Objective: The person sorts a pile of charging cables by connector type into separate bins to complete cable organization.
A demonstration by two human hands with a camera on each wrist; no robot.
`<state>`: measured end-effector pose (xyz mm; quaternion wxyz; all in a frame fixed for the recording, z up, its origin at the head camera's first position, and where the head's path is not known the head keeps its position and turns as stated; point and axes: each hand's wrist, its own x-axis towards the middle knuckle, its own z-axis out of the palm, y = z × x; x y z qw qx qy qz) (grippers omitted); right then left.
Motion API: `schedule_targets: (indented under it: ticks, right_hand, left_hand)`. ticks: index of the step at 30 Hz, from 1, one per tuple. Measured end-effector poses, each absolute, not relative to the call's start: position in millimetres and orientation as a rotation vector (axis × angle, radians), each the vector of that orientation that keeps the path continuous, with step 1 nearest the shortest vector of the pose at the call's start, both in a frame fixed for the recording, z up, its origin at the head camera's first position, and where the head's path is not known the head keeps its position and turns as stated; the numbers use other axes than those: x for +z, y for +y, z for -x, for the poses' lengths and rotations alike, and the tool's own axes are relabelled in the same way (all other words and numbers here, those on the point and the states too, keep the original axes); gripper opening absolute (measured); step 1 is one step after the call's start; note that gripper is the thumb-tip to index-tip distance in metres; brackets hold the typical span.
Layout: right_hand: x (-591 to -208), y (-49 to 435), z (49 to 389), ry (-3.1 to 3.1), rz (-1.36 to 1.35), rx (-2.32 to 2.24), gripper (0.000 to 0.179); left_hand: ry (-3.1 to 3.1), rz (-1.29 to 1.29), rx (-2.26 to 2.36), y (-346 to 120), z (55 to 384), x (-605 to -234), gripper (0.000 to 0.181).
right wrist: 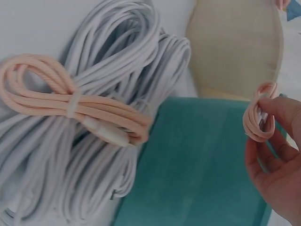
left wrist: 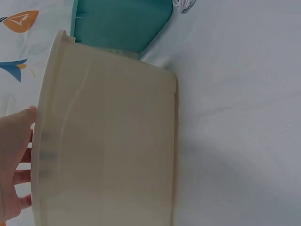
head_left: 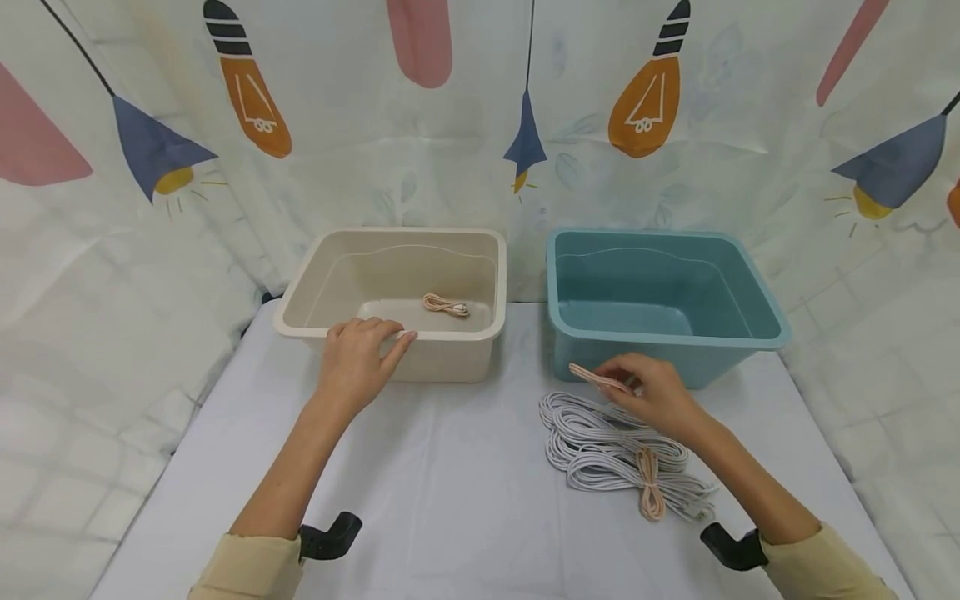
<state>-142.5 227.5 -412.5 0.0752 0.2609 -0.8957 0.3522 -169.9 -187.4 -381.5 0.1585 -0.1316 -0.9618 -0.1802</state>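
Note:
My left hand (head_left: pixel 358 362) rests at the front rim of a beige bin (head_left: pixel 491 323), fingertips right at the edge in the left wrist view. Inside that bin lies a coiled pink cable (head_left: pixel 446 306). My right hand (head_left: pixel 651 392) pinches another coiled pink cable (right wrist: pixel 257 120) between thumb and fingers, held in front of the teal bin (head_left: pixel 667 342). Below it on the table is a pile of white cable coils (head_left: pixel 600 462). A third pink cable (head_left: pixel 651 487), tied at its middle, lies on top of this pile.
A white cloth covers the table (head_left: pixel 450 517). Both bins stand side by side at the back, with a narrow gap between them. Behind them hangs a curtain (head_left: pixel 457 183) printed with lamps and bulbs.

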Motion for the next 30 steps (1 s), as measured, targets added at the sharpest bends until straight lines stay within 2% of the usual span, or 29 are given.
schedule_targets:
  ticks: [18, 30]
  right_hand:
    - [-355.2, 195.6, 160.3, -2.723, -0.764, 1.059, 0.018]
    - [-334.4, 163.9, 181.1, -2.724, -0.723, 1.076, 0.019]
  left_hand:
    - [-2.713, 0.397, -0.549, -187.5, 169.7, -382.0, 0.031]
    - [-2.712, 0.39, -0.57, -188.8, 170.6, -383.2, 0.03]
